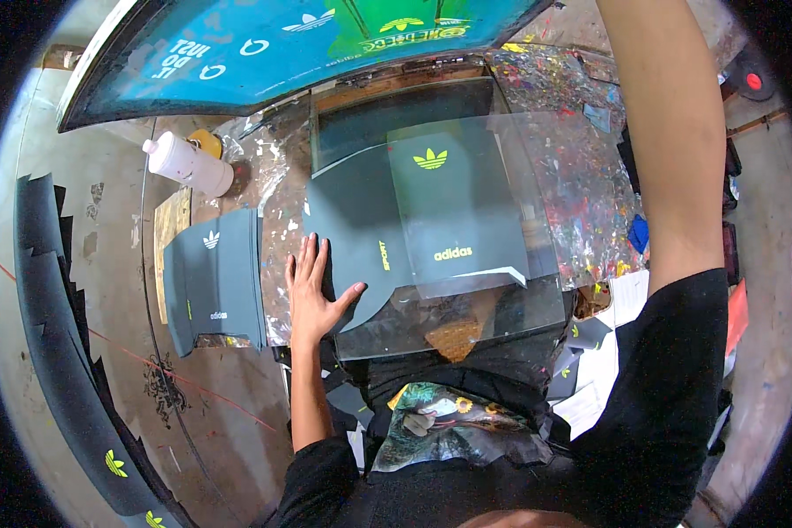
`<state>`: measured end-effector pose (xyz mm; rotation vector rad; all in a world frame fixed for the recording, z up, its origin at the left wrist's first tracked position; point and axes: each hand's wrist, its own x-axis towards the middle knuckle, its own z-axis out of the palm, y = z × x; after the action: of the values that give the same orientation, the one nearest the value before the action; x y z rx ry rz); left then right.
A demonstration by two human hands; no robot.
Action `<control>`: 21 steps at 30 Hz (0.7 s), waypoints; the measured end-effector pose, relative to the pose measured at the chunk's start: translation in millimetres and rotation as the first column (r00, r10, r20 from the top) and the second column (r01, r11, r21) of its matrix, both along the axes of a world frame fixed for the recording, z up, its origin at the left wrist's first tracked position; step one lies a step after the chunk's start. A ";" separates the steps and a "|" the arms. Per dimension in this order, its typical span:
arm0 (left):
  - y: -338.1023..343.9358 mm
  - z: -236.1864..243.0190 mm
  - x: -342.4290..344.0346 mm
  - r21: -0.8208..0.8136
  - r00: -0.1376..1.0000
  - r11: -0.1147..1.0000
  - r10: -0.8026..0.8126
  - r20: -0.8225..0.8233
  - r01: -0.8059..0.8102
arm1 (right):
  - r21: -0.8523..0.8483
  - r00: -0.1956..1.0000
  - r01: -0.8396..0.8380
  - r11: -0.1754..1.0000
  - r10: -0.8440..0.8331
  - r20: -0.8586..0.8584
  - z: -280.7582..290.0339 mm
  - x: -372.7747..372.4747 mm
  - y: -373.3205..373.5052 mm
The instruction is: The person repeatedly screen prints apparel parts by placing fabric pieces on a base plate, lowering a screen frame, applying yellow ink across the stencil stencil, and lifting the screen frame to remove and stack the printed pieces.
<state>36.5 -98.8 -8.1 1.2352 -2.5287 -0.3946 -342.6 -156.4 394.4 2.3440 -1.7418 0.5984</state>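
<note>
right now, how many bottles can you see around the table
1: a pale bottle by the left side of the table, farther out than the left hand. Others may be hidden behind the raised screen.

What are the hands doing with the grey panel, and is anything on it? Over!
Left hand spread at left edge of panel. Right hand out of view. Panel lying flat. Clear film over its right part.
</note>
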 end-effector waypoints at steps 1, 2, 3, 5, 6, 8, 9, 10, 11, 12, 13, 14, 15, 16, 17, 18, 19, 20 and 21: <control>0.0 1.0 -0.5 0.013 1.000 1.000 -0.002 -0.018 0.002 | -0.001 1.000 0.008 1.000 -0.008 0.004 -0.2 0.1 0.8; 0.1 3.3 -0.1 0.024 0.999 1.000 -0.002 -0.035 0.002 | -0.003 1.000 0.014 1.000 -0.014 0.009 0.1 0.9 1.2; 0.3 5.6 -0.3 0.007 1.000 1.000 -0.010 -0.021 0.010 | 0.004 1.000 0.010 1.000 -0.010 0.012 0.7 1.1 5.1; 0.8 13.2 -7.6 -0.026 0.999 0.999 -0.033 0.003 0.033 | 0.001 0.999 0.048 0.999 -0.048 0.024 1.7 0.6 2.5; 1.0 17.7 -17.1 -0.057 0.995 0.994 -0.089 0.045 0.091 | -0.009 0.995 0.090 0.996 -0.090 0.035 1.7 -0.6 -8.2; 0.7 18.1 -38.0 -0.044 0.976 0.976 -0.208 0.070 0.212 | -0.008 0.991 0.129 0.992 -0.129 0.040 1.3 -2.6 -14.3; 0.8 14.6 -47.1 -0.020 0.961 0.963 -0.266 0.070 0.268 | 0.001 0.992 0.124 0.992 -0.124 0.035 1.8 -2.4 -14.2; 2.7 12.7 -55.8 -0.005 0.951 0.951 -0.308 0.039 0.309 | 0.010 0.992 0.120 0.993 -0.120 0.030 2.7 -2.3 -13.5; 4.6 11.8 -63.0 0.019 0.944 0.945 -0.328 0.023 0.327 | 0.037 0.997 0.071 0.997 -0.072 0.040 3.5 -1.5 -6.7; 7.5 12.6 -67.4 -0.012 0.942 0.942 -0.336 0.019 0.336 | 0.064 0.998 0.021 0.998 -0.025 0.051 3.5 0.2 5.6; 10.6 14.3 -71.9 -0.042 0.939 0.938 -0.344 0.016 0.344 | 0.079 0.998 -0.006 0.997 0.002 0.060 4.6 1.9 10.5; 11.5 9.9 -80.2 -0.044 0.945 0.947 -0.320 -0.067 0.318 | 0.094 0.998 -0.026 0.995 0.020 0.067 6.4 1.1 17.8; 14.2 4.0 -85.0 -0.040 0.948 0.959 -0.284 -0.143 0.281 | 0.099 0.997 -0.035 0.995 0.027 0.077 7.8 3.2 20.3; 18.4 -1.0 -91.4 -0.034 0.944 0.969 -0.246 -0.219 0.244 | 0.080 0.997 -0.025 0.997 0.020 0.072 9.2 4.0 18.2; 24.3 -0.4 -114.0 -0.042 0.917 0.981 -0.191 -0.349 0.188 | 0.066 0.998 -0.004 0.998 0.000 0.063 8.5 1.7 17.1; 30.5 8.4 -141.0 -0.009 0.888 0.984 -0.162 -0.430 0.175 | 0.028 0.998 0.035 0.999 -0.036 0.043 8.3 -5.4 6.0; 37.8 14.6 -171.7 0.048 0.834 0.969 -0.184 -0.520 0.244 | -0.007 0.997 0.070 0.998 -0.070 0.024 6.9 -7.3 0.3; 46.5 49.1 -204.8 0.190 0.824 0.899 -0.255 -0.506 0.395 | -0.013 0.996 0.085 0.996 -0.085 -0.004 3.8 -7.6 3.0; 53.7 46.8 -232.8 0.167 0.749 0.824 -0.383 -0.541 0.542 | -0.024 0.995 0.090 0.996 -0.090 -0.034 4.1 -3.3 8.2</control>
<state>-196.3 -45.0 38.6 0.4467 -2.3339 -1.1168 -345.9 -148.2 398.5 2.2334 -1.8042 0.5558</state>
